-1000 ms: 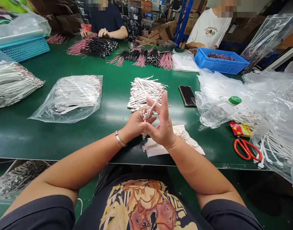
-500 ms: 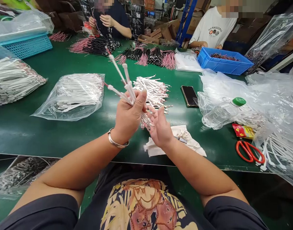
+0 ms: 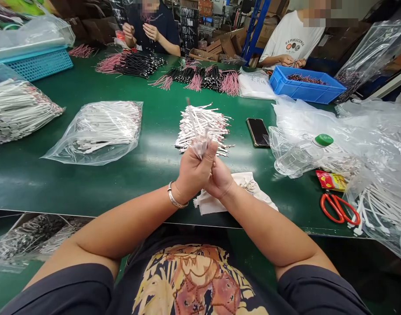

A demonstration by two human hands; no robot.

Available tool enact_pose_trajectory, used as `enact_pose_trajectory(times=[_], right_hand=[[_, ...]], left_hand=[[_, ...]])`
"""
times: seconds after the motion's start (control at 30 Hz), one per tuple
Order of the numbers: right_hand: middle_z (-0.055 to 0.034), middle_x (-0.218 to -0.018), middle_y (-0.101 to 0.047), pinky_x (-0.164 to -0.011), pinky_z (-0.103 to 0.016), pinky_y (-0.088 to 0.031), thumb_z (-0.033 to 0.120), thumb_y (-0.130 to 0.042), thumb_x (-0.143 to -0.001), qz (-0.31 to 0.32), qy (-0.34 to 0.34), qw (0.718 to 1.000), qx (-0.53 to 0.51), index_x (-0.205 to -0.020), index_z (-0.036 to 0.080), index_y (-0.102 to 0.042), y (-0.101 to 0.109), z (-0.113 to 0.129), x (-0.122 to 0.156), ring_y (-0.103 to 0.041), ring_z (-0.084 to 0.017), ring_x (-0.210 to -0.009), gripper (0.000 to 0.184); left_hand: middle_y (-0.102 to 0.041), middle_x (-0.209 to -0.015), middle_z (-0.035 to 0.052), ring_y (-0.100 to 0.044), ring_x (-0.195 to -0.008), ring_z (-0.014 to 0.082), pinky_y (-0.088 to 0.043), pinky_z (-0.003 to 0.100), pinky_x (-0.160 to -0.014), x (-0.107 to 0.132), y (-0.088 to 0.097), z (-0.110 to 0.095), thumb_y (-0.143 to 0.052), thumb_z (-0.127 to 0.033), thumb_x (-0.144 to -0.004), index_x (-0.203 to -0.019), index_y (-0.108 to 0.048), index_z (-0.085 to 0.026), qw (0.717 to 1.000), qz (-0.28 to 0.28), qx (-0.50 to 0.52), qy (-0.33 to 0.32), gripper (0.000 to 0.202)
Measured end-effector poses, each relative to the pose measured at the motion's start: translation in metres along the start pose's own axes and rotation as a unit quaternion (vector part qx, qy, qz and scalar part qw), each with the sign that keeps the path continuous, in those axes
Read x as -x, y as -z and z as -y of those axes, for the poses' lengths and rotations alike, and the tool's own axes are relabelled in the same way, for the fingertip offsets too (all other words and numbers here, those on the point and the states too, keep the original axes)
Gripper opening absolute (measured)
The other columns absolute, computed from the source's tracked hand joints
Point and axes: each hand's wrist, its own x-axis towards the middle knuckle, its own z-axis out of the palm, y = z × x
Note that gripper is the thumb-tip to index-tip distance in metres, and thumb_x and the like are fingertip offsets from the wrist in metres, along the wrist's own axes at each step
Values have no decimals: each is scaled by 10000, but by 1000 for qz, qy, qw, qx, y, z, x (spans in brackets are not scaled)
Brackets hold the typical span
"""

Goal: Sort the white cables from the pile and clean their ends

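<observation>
My left hand [image 3: 194, 173] is closed around a small bundle of white cables [image 3: 199, 148], which points up and away from me and is blurred by motion. My right hand [image 3: 221, 178] presses against it from the right, closed around the bundle's lower part. Those lower ends and most of the right fingers are hidden behind the hands. Just beyond lies a loose pile of white cables [image 3: 210, 120] on the green table [image 3: 148, 183]. A white cloth [image 3: 253, 192] rests beneath and right of my right hand.
Bagged white cables [image 3: 108, 124] lie to the left. A phone [image 3: 258, 132], clear bottle [image 3: 297, 159] and red-handled scissors [image 3: 339, 209] are on the right. Black-and-pink cable bundles [image 3: 200, 78] and a blue bin [image 3: 307, 89] stand farther back, with two people working across the table.
Both hands have come together, my left one moving right and slightly down. The cables, fanned to the upper left before, are now gathered and more upright. The person at far right has raised their hands.
</observation>
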Motion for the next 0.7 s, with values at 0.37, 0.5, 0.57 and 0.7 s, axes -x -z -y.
enact_pose_trajectory(times=[0.37, 0.5, 0.57, 0.7], right_hand=[[-35, -805, -680, -707, -316, -548, 528, -313, -916, 49, -53, 989, -133, -885, 216, -593, 0, 0, -1, -648, -180, -852, 420], [-16, -808, -688, -666, -268, -534, 436, -380, -917, 71, -24, 992, -103, -937, 225, -623, 1, -1, 0, -645, -159, -822, 322], [5, -792, -689, -631, -234, -519, 384, -422, -912, 44, -36, 994, -96, -931, 227, -626, -1, 0, 2, -642, -133, -755, 257], [11, -694, -668, -597, -204, -496, 375, -448, -910, -16, -37, 996, -82, -864, 196, -633, -3, 0, 5, -620, -110, -646, 262]], left_hand=[[-559, -697, -9, -540, -633, 113, -463, 284, -655, -3, 0, 0, -647, -276, -797, -770, -553, -201, 994, 1, -59, -97, 123], [-569, -696, -5, -549, -656, 120, -458, 278, -663, 1, 3, 0, -630, -281, -810, -773, -568, -193, 991, 25, -92, -94, 114], [-557, -669, -5, -536, -635, 117, -448, 271, -640, -1, 10, -6, -580, -303, -845, -761, -577, -191, 988, 62, -112, -92, 140], [-582, -659, 1, -548, -623, 126, -446, 272, -632, -2, 29, -8, -580, -342, -839, -792, -605, -188, 981, 95, -144, -87, 163]])
